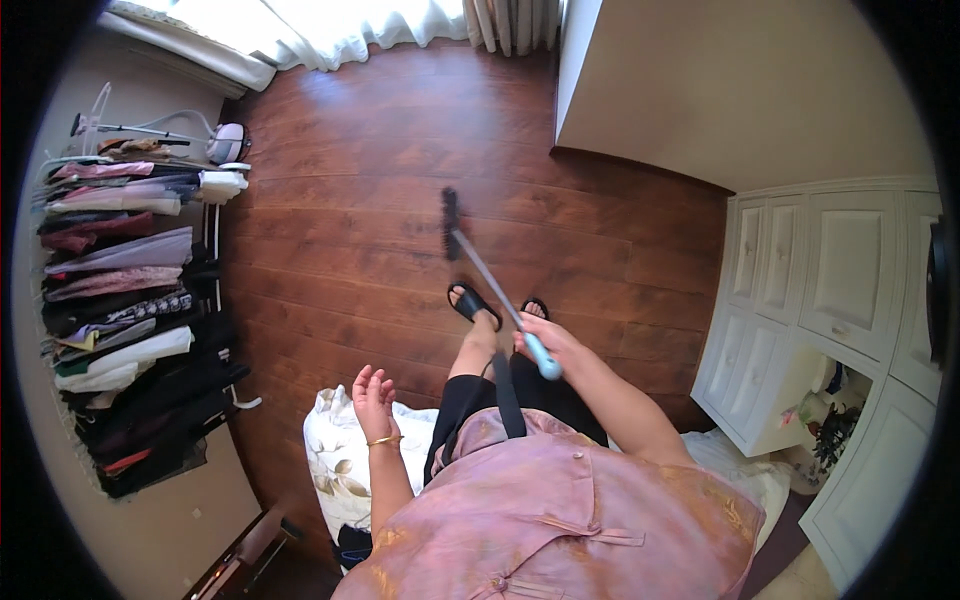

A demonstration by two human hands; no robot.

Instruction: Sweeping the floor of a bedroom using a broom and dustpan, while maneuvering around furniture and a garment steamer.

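Note:
My right hand grips a long-handled brush at the top of its light-blue grip, where the grey shaft begins. Its dark bristled head rests at the wooden floor, ahead of my sandalled feet. Held out to the left, my left hand is empty, with its fingers loosely bent and a gold bangle at the wrist. Below that hand lies a white bedspread with a leaf pattern.
A garment rack with hanging clothes lines the left wall, with a garment steamer at its far end. White cabinets stand on the right, beside a jutting wall. Sheer curtains hang at the far side.

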